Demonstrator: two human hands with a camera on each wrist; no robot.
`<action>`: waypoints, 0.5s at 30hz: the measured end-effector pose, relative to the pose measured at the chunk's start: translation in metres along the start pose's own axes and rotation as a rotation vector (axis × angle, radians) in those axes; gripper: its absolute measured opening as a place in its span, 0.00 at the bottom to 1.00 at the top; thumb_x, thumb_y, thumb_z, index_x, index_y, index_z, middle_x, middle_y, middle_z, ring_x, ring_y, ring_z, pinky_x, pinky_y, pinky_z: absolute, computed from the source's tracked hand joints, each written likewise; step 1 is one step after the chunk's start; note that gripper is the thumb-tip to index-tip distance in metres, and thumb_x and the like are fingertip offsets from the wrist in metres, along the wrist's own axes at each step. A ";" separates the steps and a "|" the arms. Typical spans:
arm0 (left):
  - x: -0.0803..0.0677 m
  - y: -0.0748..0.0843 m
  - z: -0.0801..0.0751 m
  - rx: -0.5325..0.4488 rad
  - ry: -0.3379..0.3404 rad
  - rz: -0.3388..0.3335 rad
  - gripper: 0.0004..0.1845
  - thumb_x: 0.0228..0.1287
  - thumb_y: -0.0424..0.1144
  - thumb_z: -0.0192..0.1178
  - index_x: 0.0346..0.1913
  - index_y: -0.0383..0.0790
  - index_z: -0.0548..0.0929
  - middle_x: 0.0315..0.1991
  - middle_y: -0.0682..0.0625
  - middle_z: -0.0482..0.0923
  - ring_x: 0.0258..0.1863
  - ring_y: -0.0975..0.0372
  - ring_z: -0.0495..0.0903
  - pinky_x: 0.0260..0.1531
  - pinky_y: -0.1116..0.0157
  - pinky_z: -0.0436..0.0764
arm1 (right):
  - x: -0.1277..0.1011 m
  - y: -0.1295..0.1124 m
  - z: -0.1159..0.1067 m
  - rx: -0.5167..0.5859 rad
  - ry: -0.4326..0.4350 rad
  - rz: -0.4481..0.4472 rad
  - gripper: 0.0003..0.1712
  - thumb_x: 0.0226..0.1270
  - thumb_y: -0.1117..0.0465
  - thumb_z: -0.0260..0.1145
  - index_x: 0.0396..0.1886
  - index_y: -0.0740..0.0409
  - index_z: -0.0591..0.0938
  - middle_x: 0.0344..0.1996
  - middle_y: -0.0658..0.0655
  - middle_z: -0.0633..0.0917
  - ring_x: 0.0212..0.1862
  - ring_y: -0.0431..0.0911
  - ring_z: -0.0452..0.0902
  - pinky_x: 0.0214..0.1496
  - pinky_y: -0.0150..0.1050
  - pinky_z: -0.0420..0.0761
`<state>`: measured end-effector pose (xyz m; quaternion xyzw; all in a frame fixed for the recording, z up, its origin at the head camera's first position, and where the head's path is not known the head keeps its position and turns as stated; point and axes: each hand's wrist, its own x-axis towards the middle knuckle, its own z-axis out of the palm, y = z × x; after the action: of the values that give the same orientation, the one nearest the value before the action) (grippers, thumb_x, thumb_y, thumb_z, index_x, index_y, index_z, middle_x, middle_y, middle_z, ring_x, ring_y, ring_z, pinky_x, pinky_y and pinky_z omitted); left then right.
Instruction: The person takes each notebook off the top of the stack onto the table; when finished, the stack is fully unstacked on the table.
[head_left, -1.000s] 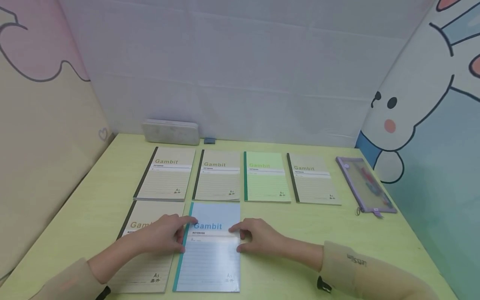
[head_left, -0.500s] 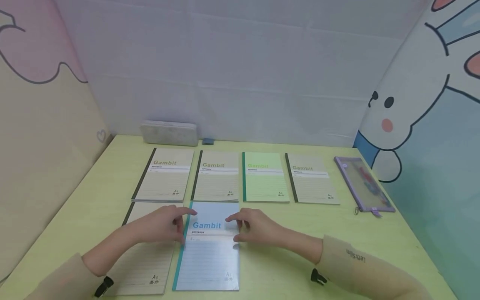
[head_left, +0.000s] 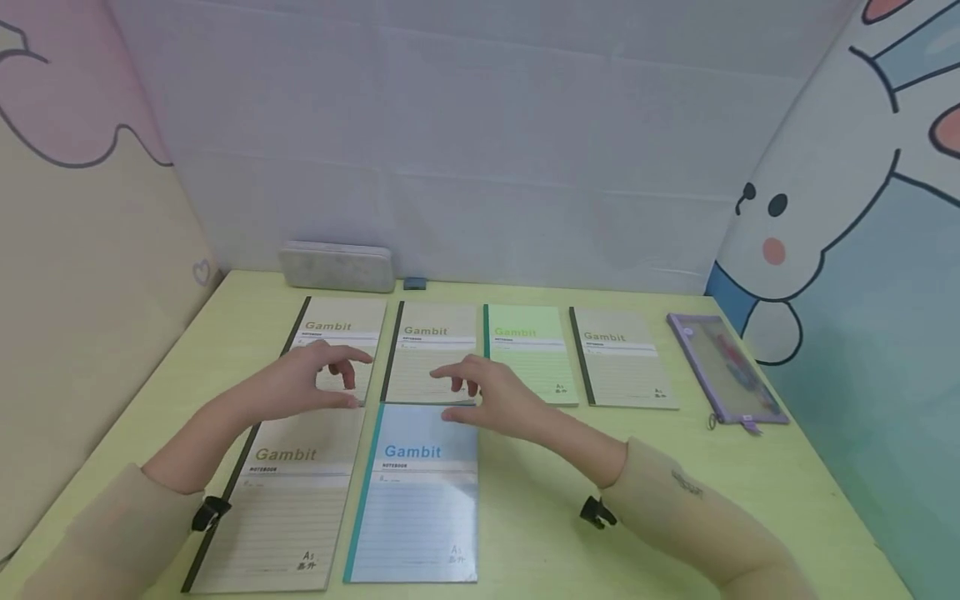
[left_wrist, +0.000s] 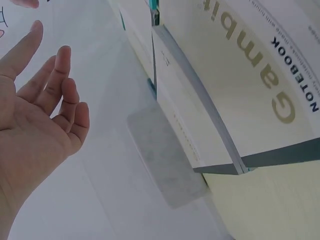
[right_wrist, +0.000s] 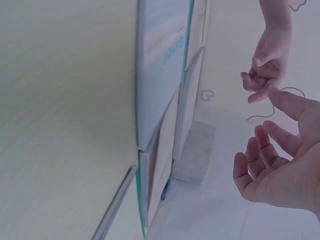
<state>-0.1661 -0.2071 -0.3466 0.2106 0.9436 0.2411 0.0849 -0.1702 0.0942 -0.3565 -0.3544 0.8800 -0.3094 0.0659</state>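
The blue notebook (head_left: 423, 517) lies flat on the table (head_left: 532, 533), near row, right of a beige notebook (head_left: 277, 517). Left hand (head_left: 300, 383) and right hand (head_left: 501, 398) hover, each grip empty, fingers loosely bent. Handling (judged by eye): light, flexible, glossy cover possibly slippery; best taken by both long edges.

Head view looks down; wrist views share notebooks (left_wrist: 225, 90).
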 end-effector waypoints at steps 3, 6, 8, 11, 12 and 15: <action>0.005 -0.007 -0.010 -0.003 0.052 -0.001 0.31 0.53 0.52 0.69 0.60 0.49 0.75 0.39 0.57 0.77 0.46 0.57 0.72 0.46 0.55 0.72 | 0.012 -0.007 -0.008 -0.008 0.033 -0.009 0.30 0.56 0.53 0.72 0.60 0.46 0.77 0.37 0.46 0.77 0.37 0.41 0.71 0.36 0.33 0.74; 0.009 -0.015 -0.018 0.002 0.096 0.003 0.31 0.54 0.52 0.68 0.61 0.49 0.74 0.41 0.54 0.77 0.47 0.58 0.71 0.47 0.54 0.72 | 0.024 -0.013 -0.012 -0.016 0.046 -0.015 0.30 0.56 0.52 0.72 0.60 0.45 0.76 0.38 0.45 0.78 0.37 0.39 0.71 0.37 0.32 0.74; 0.013 -0.022 -0.021 0.001 0.121 0.006 0.31 0.54 0.52 0.68 0.61 0.47 0.74 0.41 0.53 0.77 0.46 0.58 0.71 0.48 0.52 0.71 | 0.032 -0.015 -0.012 -0.020 0.046 -0.011 0.30 0.57 0.51 0.71 0.61 0.45 0.76 0.39 0.45 0.79 0.39 0.39 0.71 0.38 0.31 0.74; 0.018 -0.034 -0.024 0.002 0.156 0.004 0.30 0.54 0.50 0.69 0.60 0.45 0.74 0.40 0.51 0.78 0.46 0.57 0.71 0.47 0.52 0.70 | 0.043 -0.015 -0.009 -0.022 0.045 0.001 0.30 0.58 0.50 0.71 0.61 0.44 0.75 0.41 0.45 0.79 0.41 0.39 0.71 0.40 0.31 0.74; 0.019 -0.038 -0.025 0.002 0.167 0.000 0.30 0.55 0.49 0.69 0.60 0.45 0.74 0.40 0.50 0.79 0.45 0.56 0.71 0.46 0.52 0.70 | 0.046 -0.015 -0.008 -0.019 0.045 0.003 0.30 0.58 0.50 0.70 0.62 0.44 0.75 0.42 0.45 0.79 0.41 0.40 0.71 0.40 0.31 0.74; 0.022 -0.049 -0.027 0.011 0.207 -0.020 0.30 0.55 0.48 0.68 0.61 0.43 0.74 0.41 0.48 0.79 0.45 0.55 0.69 0.42 0.55 0.69 | 0.056 -0.013 -0.003 -0.005 0.049 0.022 0.31 0.58 0.49 0.70 0.62 0.43 0.75 0.45 0.46 0.79 0.43 0.40 0.71 0.40 0.31 0.74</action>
<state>-0.2102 -0.2478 -0.3490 0.1754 0.9506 0.2557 -0.0117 -0.2050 0.0515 -0.3412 -0.3369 0.8861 -0.3149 0.0467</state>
